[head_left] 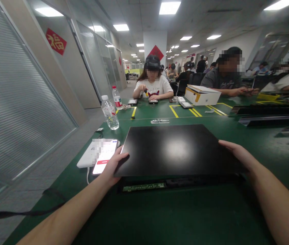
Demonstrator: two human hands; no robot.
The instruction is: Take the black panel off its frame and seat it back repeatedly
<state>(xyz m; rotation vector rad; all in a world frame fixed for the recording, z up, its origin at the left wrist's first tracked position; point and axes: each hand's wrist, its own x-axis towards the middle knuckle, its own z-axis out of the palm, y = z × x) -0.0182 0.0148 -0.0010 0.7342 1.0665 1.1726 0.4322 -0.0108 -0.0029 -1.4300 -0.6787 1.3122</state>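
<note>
A flat black screen panel [170, 151], glossy with a light reflected in its middle, is held level between my hands. My left hand [116, 165] grips its left edge, thumb on top and the other fingers hidden underneath. At the right edge, my right hand [236, 153] is closed around the side, with most fingers out of sight behind the panel. Below the panel's near edge, a dark frame with a green circuit board [144, 186] shows on the table. The panel covers the rest of that frame.
A lit phone [106, 156] and a white box-like device [88, 154] lie left of my hand. Two water bottles [110, 114] stand beyond. Across the green table [185, 217], a co-worker [153, 81] handles small devices near a white box [202, 95]. Black strips [274, 119] lie right.
</note>
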